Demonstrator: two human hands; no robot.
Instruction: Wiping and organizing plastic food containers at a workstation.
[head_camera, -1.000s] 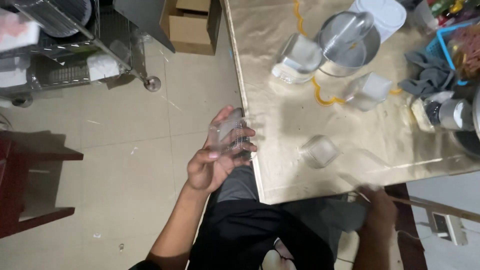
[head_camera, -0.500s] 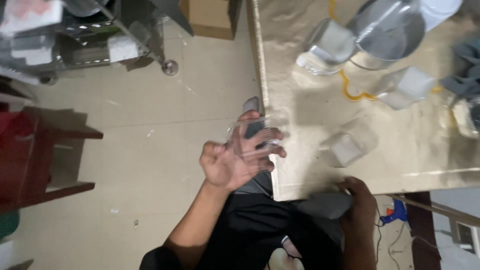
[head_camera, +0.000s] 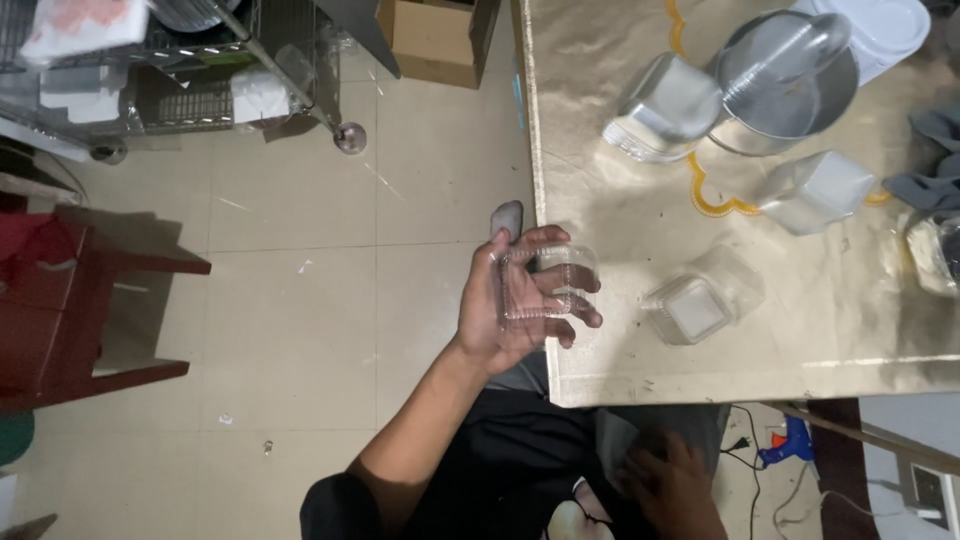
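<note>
Since the earlier frame the left hand (head_camera: 510, 305) is carrying the clear box (head_camera: 545, 285) a little further toward the worktop (head_camera: 620, 230), now overlapping its near-left edge. Palm is facing up, fingers (head_camera: 565, 300) half curled, spread over the top of the box, thumb pressing its left side; the box is lying in the palm, held loosely but fully.

Box: transparent, roughly rectangular, long axis running left to right across the view, one short end pointing toward the worktop middle. Whether its lid is closed cannot be told.

The right hand (head_camera: 670, 480) is resting low at the lap, below the worktop edge, dim; its fingers are curled, grip cannot be told.

On the worktop: another clear tub (head_camera: 700, 300) just right of the held box, apart from it; two tipped tubs (head_camera: 660, 110) (head_camera: 815, 190) further off; a metal pot (head_camera: 785, 85) behind them. Floor left: a red stool (head_camera: 90, 290), a wire rack (head_camera: 180, 70), a cardboard box (head_camera: 440, 40).
</note>
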